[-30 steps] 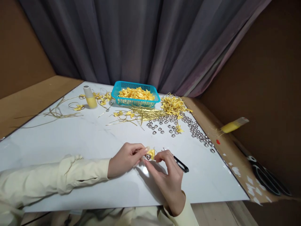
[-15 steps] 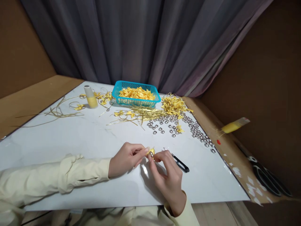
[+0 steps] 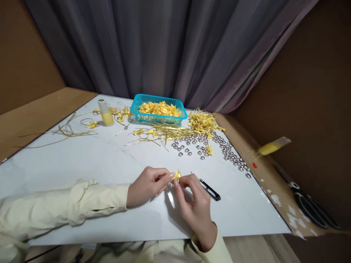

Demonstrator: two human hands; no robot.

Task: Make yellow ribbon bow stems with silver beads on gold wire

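A small yellow ribbon bow point(image 3: 177, 175) is held above the white tabletop between my two hands. My left hand point(image 3: 150, 185) pinches its left side between thumb and forefinger. From the right, my right hand point(image 3: 194, 199) is closed in a pinch at the bow's lower edge; a bit of something shiny shows by its fingertips, mostly covered. A black-handled cutter point(image 3: 210, 190) lies on the table just beyond my right hand, its tip hidden behind the fingers.
A blue basket point(image 3: 137, 116) of yellow bows stands at the back. Gold wire ties point(image 3: 174, 131), a pile of tied bows point(image 3: 202, 122) and many silver beads point(image 3: 231, 155) lie to its front and right. A glue bottle point(image 3: 106, 113) stands left; scissors point(image 3: 307, 204) lie far right.
The shiny silver bead on the bow has turned down out of sight, and more of the yellow ribbon shows. My right hand has shifted slightly left; my left hand stays put.
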